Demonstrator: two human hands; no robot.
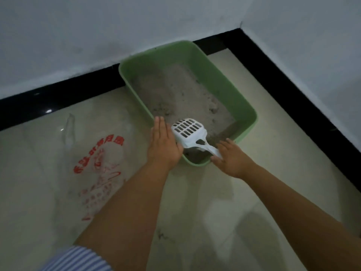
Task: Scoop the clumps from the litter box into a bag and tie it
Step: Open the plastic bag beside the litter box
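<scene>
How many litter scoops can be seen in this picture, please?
1. The white slotted litter scoop lies at the near end of the green litter box, its handle at the right hand. Another could be buried in the litter, but none shows.

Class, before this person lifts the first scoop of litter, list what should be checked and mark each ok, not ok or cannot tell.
1. Right hand holds the scoop handle: ok, fingers wrap it.
2. Left hand steadies the litter box: ok, flat on its near-left rim.
3. Scoop empty: ok, nothing on the slots.
4. Clumps visible in the litter: ok, near the right wall.
5. Bag opened to receive: not ok, it lies flat on the floor.
6. Bag free of holes: cannot tell.
</scene>
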